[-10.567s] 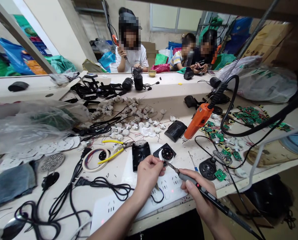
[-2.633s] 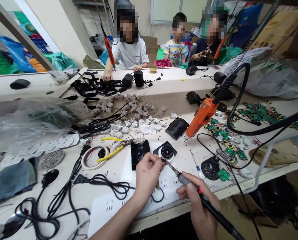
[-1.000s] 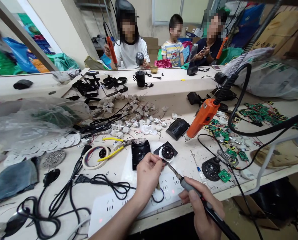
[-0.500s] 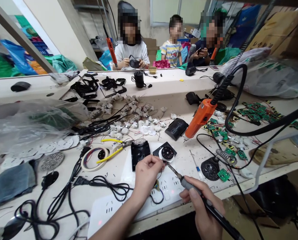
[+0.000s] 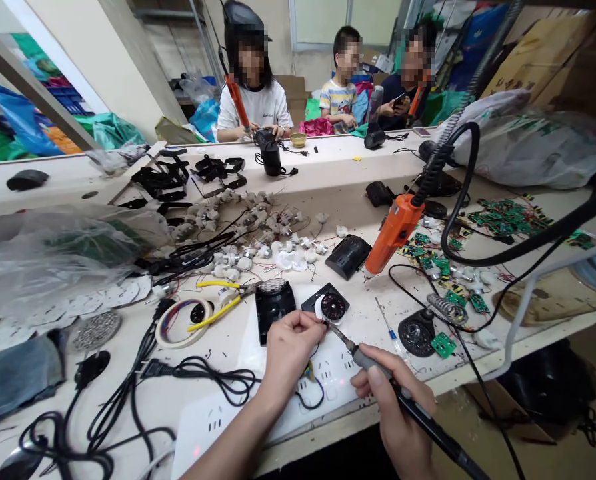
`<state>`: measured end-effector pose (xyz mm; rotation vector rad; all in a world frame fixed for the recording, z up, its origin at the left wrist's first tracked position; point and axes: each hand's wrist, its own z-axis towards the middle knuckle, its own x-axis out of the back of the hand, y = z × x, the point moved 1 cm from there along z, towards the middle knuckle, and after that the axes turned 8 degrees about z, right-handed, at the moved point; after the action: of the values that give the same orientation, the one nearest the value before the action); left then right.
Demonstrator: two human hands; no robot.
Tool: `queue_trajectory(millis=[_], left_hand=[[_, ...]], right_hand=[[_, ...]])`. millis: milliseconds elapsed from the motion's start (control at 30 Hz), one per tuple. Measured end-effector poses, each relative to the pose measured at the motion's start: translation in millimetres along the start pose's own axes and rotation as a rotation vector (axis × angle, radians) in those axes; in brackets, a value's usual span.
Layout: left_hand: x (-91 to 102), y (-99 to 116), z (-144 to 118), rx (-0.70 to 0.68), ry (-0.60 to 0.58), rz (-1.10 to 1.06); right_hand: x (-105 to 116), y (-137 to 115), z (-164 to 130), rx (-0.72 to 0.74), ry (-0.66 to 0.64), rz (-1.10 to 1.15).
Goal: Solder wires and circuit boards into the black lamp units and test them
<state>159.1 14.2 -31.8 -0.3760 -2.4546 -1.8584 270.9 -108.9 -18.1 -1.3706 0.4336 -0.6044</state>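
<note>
My right hand (image 5: pixel 401 400) is wrapped round the grey and black handle of a soldering iron (image 5: pixel 365 358). The iron's tip points up and left, close to the fingers of my left hand (image 5: pixel 294 343). Those fingers are pinched together at the near edge of a small round motor unit (image 5: pixel 333 305) with a black face and a white rim; what they grip is too small to make out. Under the motor unit lies a dark square plate (image 5: pixel 312 301). Left of it sits a black plastic housing (image 5: pixel 274 313). A thin wire runs below my left hand to a small board (image 5: pixel 308 372).
An orange electric screwdriver (image 5: pixel 395 233) hangs over the table on a coiled cable. Yellow-handled pliers (image 5: pixel 218 313) lie across a tape roll (image 5: pixel 164 333). White motors (image 5: pixel 258 230), green circuit boards (image 5: pixel 508 220) and black cords (image 5: pixel 213 377) are strewn around. Three people sit across the table.
The view has shifted slightly. Both my hands and the soldering iron keep nearly the same pose at the motor unit. Across the table, one person's hands have lowered with the black part.
</note>
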Motion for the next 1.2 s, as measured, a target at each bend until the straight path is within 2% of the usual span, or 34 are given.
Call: queue_trajectory(millis=[833, 1067, 1200], left_hand=[[-1.0, -3, 0, 0.008, -0.018, 0.026], [0.4, 0, -1, 0.047, -0.024, -0.006], [1.8, 1, -2, 0.025, -0.027, 0.02]], right_hand=[[-1, 1, 4, 0.006, -0.034, -0.047], [14, 4, 0, 0.051, -0.055, -0.079], [23, 0, -4, 0.022, 0.015, -0.037]])
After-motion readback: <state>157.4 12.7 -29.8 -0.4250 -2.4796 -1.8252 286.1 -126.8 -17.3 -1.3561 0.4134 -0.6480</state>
